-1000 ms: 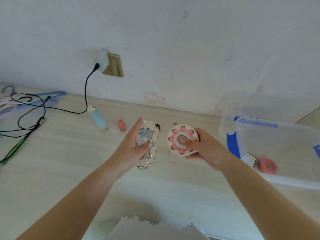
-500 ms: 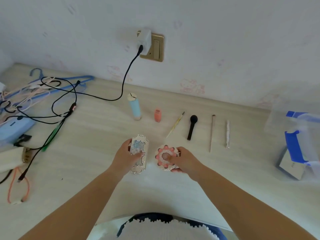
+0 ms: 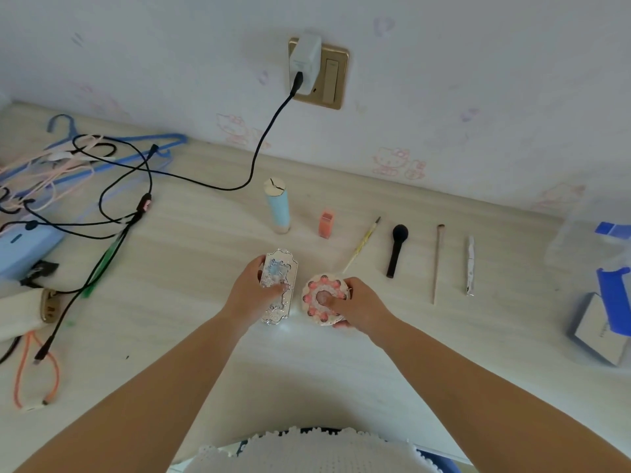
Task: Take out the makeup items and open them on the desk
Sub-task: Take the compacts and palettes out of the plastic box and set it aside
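Both cases (image 3: 278, 286) lower, nearer the desk (image 3: 170, 302)

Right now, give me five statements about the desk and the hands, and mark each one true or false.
1. The left hand holds a silver case. True.
2. The right hand holds the black brush. False: it holds a round pink compact; the brush lies on the desk.
3. The blue tube stands upright. True.
4. The wall socket has nothing plugged in. False: a white charger sits in it.
5. The round compact is open. False: its lid looks shut.
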The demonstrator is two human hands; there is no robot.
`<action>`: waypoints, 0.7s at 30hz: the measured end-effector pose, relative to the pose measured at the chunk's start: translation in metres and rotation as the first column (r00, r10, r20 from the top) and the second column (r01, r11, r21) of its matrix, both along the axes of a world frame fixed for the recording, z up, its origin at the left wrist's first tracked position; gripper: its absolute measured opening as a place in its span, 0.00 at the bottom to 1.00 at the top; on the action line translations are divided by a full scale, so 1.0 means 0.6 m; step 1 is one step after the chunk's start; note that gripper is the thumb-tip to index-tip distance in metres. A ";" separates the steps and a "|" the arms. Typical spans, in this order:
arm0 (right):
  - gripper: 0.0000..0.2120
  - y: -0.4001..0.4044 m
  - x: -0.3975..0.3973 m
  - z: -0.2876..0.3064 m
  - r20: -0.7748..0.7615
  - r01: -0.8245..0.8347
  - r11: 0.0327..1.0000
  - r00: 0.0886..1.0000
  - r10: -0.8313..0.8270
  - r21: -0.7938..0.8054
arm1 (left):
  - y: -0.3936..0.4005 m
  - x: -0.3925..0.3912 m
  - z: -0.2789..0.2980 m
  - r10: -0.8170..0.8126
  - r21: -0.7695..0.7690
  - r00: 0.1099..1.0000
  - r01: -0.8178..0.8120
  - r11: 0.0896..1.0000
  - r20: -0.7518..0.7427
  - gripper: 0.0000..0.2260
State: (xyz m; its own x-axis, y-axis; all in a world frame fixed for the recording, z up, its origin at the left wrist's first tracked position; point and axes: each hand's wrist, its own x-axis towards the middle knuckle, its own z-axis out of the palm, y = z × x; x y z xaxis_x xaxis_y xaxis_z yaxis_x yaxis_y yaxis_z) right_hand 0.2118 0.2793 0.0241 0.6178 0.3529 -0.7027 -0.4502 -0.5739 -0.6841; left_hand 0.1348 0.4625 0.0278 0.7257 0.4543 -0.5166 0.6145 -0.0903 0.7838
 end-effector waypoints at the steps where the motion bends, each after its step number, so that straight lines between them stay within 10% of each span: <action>1: 0.23 0.001 0.001 0.000 0.006 -0.006 1.000 1.000 0.006 -0.005 | 0.002 0.001 -0.002 -0.009 0.009 1.000 0.009 1.000 -0.006 0.23; 10: 0.23 -0.001 0.007 -0.007 0.355 -0.200 0.910 0.874 0.333 -0.363 | -0.006 0.011 -0.007 -0.070 0.212 0.997 0.075 0.974 -0.028 0.21; 21: 0.23 -0.001 0.011 -0.006 0.398 -0.191 0.898 0.845 0.356 -0.396 | -0.013 0.012 -0.019 -0.035 0.450 0.985 0.109 0.886 -0.169 0.31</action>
State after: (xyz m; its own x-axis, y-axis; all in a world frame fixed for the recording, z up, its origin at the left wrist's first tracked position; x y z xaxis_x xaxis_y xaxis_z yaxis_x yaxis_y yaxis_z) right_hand 0.2183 0.2784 0.0202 0.8052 0.3552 -0.4748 0.0704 -0.8523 -0.5183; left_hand 0.1418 0.4546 0.0162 0.6954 0.6156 -0.3709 0.7001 -0.4636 0.5431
